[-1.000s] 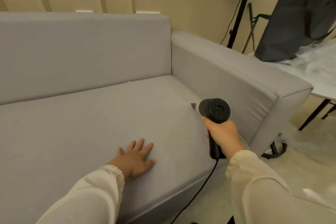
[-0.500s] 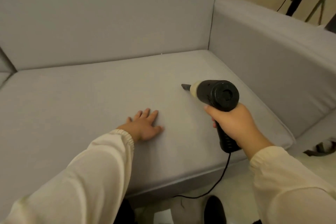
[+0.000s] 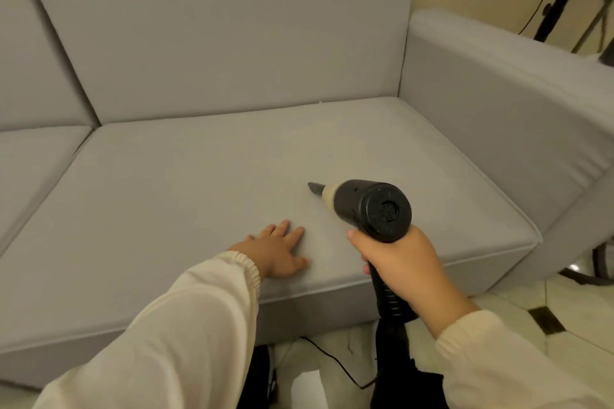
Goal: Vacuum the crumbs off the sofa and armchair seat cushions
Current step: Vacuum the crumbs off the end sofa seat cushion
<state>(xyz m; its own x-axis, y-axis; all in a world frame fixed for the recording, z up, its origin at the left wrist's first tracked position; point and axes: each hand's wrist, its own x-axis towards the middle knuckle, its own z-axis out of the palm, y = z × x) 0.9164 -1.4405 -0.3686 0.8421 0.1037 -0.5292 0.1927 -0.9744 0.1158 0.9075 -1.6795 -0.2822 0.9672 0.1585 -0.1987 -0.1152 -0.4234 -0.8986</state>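
Light: dim, warm yellowish indoor cast; no source in view.
Shadows: soft, faint under left hand (image 3: 277, 252) on seat cushion (image 3: 199, 183); darker below sofa front edge.
Glare: none; small sheen on vacuum (image 3: 372, 209) rear cap.
Focus: centre fairly sharp; sleeves (image 3: 186, 335) near bottom soft.
Distortion: wide-angle; armrest (image 3: 511, 103) & sofa back bow toward edges.
Noise: slight compression smear on fabric.

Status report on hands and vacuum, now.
Left hand flat on grey sofa seat cushion. Right hand grips black handheld vacuum, nozzle on cushion. Nothing in the way.
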